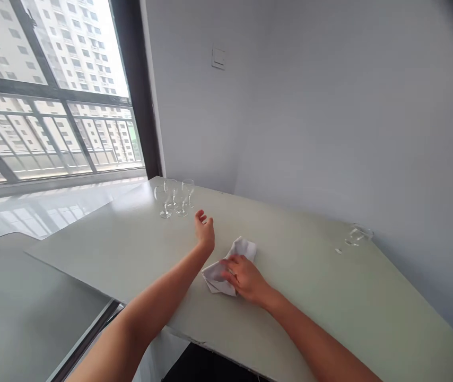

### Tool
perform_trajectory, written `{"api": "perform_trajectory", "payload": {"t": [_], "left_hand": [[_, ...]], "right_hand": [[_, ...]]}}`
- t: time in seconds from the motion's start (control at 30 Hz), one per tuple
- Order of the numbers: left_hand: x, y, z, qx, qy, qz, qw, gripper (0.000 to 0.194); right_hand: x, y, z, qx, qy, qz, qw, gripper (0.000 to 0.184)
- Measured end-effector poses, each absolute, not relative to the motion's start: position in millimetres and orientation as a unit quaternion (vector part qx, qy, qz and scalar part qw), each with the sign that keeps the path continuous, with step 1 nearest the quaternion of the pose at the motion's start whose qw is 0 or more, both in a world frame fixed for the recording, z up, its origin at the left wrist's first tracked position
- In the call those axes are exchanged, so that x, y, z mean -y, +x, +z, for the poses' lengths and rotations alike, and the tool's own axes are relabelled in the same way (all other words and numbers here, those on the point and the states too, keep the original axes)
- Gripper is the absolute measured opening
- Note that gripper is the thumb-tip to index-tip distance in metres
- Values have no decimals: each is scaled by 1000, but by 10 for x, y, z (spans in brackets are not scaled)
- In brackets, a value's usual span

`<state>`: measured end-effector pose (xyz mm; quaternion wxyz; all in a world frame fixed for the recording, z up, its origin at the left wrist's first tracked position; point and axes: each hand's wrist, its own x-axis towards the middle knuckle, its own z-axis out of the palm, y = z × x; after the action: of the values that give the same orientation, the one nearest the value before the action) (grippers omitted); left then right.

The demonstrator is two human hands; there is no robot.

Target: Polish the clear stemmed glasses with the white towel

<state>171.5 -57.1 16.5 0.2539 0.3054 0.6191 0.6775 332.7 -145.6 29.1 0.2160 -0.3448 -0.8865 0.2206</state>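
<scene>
On the table, a pale folded cloth [244, 248] lies rumpled in front of me. My right hand [248, 278] is over the cloth, fingers and thumb apart, seeming to rest on its surface; the fingertips are slightly blurred. Beyond it and to the left, my left hand [205, 229] is held out above the tabletop with fingers loosely curled, the thumb apart and nothing visible in it. Close ahead of that hand stands a group of several clear stemmed glasses [165, 199], all upright and apart from my fingers.
At the table's right far edge, by the wall, is a clear glass object [359, 234] with a small pale piece [338, 251] nearby. The pale tabletop [298, 249] runs along the wall. A grey surface [31, 297] lies lower left, near a large window [59, 101].
</scene>
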Motion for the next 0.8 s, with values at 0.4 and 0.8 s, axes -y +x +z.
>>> {"api": "perform_trajectory", "payload": {"t": [0.4, 0.8], "left_hand": [[65, 799, 210, -726, 231, 626, 168, 72], [173, 929, 282, -739, 354, 551, 160, 24]], "right_hand": [[1376, 3934, 181, 814, -550, 139, 124, 37], [1212, 4217, 194, 424, -443, 594, 521, 16]]}}
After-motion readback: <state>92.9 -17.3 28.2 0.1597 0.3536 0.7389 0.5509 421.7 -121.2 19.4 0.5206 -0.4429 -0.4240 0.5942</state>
